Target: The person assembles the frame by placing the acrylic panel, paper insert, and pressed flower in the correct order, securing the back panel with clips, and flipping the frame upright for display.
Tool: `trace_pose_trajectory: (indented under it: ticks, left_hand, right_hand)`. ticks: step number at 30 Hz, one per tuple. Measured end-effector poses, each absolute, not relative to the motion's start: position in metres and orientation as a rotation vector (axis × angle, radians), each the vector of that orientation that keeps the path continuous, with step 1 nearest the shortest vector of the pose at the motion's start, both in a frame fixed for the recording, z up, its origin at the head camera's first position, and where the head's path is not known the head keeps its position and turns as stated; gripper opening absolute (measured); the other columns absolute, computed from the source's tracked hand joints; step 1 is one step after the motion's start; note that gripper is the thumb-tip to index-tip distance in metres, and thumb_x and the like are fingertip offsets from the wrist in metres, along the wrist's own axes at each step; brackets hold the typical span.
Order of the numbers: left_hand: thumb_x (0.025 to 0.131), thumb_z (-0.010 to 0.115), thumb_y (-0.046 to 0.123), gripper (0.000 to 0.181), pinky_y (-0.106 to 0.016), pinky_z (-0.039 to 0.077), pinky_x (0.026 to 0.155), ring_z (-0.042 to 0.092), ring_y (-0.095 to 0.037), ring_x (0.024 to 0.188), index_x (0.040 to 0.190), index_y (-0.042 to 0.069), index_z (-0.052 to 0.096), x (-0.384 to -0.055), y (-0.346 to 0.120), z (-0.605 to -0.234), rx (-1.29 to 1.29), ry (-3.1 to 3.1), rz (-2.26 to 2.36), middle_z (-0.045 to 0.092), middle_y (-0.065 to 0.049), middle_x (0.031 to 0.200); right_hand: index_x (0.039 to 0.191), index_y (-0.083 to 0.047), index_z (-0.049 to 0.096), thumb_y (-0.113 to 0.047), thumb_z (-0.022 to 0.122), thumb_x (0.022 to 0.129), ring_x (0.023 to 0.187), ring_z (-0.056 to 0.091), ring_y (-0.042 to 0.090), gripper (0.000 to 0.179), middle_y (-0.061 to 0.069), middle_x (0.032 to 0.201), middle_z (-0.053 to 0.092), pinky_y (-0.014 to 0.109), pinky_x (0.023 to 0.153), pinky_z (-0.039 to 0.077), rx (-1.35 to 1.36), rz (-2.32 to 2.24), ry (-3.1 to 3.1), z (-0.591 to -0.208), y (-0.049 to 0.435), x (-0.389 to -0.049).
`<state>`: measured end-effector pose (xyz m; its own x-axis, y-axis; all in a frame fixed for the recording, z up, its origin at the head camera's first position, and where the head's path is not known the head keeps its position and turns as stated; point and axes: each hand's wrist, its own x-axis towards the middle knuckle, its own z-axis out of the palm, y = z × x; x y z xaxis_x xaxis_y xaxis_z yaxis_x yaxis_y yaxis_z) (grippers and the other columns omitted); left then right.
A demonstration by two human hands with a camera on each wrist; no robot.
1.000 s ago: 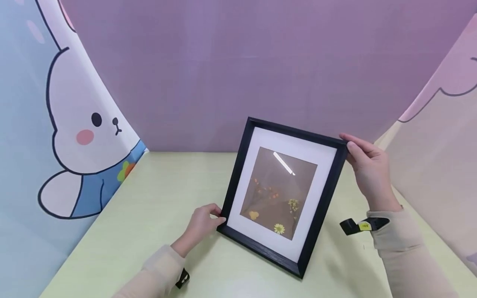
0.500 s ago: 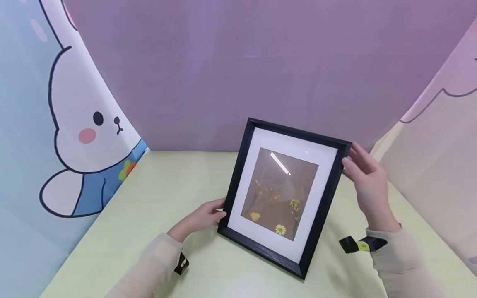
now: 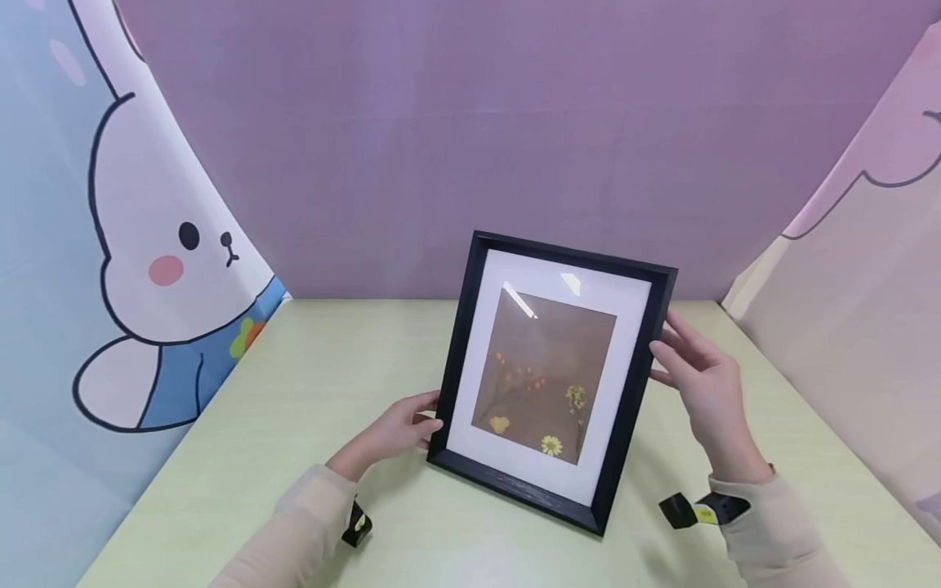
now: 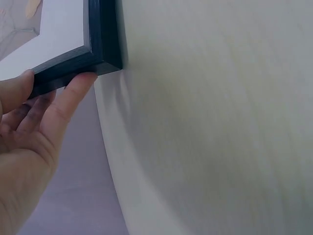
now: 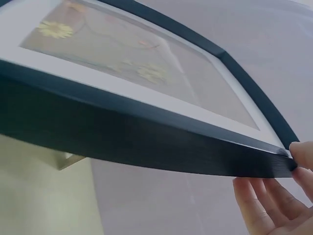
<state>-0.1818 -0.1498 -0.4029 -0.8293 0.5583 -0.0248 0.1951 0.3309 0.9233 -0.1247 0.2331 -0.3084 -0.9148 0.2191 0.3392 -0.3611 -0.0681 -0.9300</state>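
A black picture frame (image 3: 544,371) with a white mat and a brown floral picture leans back over the table, tilted sideways with its lower right corner lowest. My left hand (image 3: 393,429) grips its left edge near the bottom corner. In the left wrist view the thumb (image 4: 18,90) lies at the front rim, the other fingers along the outer side. My right hand (image 3: 706,392) holds the right edge below the top corner, its thumb at the front. In the right wrist view the fingertips (image 5: 242,183) meet the frame's side. The frame's back is mostly hidden.
The pale green table (image 3: 338,351) runs back to a purple wall panel (image 3: 470,139). A rabbit-print panel (image 3: 169,269) borders it on the left and a beige and pink panel (image 3: 867,327) on the right. Black straps with small attachments (image 3: 706,508) circle both wrists.
My right hand has slid down from the top right corner along the right edge. The frame has turned slightly more upright and shifted a little left. My left hand has moved slightly up its edge.
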Motion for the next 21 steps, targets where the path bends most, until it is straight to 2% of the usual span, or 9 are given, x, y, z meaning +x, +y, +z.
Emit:
trace_pose_trajectory:
  ticks: [4, 10, 21]
  left_hand:
    - [0.093, 0.05, 0.001, 0.049, -0.035, 0.052, 0.067, 0.054, -0.036, 0.104, 0.138, -0.009, 0.031, -0.179, -0.15, -0.403, 0.647, 2.258, 1.517, 0.046, -0.027, 0.125]
    - [0.093, 0.051, 0.001, 0.047, -0.036, 0.052, 0.066, 0.056, -0.033, 0.1, 0.136, -0.007, 0.034, -0.176, -0.15, -0.404, 0.64, 2.227, 1.556, 0.047, -0.025, 0.122]
    - [0.092, 0.052, 0.002, 0.049, -0.037, 0.052, 0.066, 0.056, -0.032, 0.099, 0.137, -0.007, 0.033, -0.169, -0.151, -0.403, 0.604, 2.182, 1.614, 0.045, -0.026, 0.124]
  right_hand:
    - [0.134, -0.011, 0.049, -0.008, 0.064, 0.086, 0.094, 0.061, 0.007, 0.05, -0.005, 0.109, 0.062, 0.026, 0.065, 0.051, 0.131, 2.009, -1.888, -0.314, 0.232, -0.126]
    - [0.135, -0.011, 0.048, -0.011, 0.065, 0.086, 0.097, 0.059, 0.005, 0.051, -0.001, 0.117, 0.06, 0.025, 0.067, 0.051, 0.129, 1.989, -1.93, -0.314, 0.232, -0.132]
    - [0.134, -0.01, 0.048, -0.011, 0.064, 0.087, 0.101, 0.057, 0.004, 0.05, 0.004, 0.124, 0.057, 0.024, 0.068, 0.05, 0.193, 1.997, -1.941, -0.314, 0.234, -0.147]
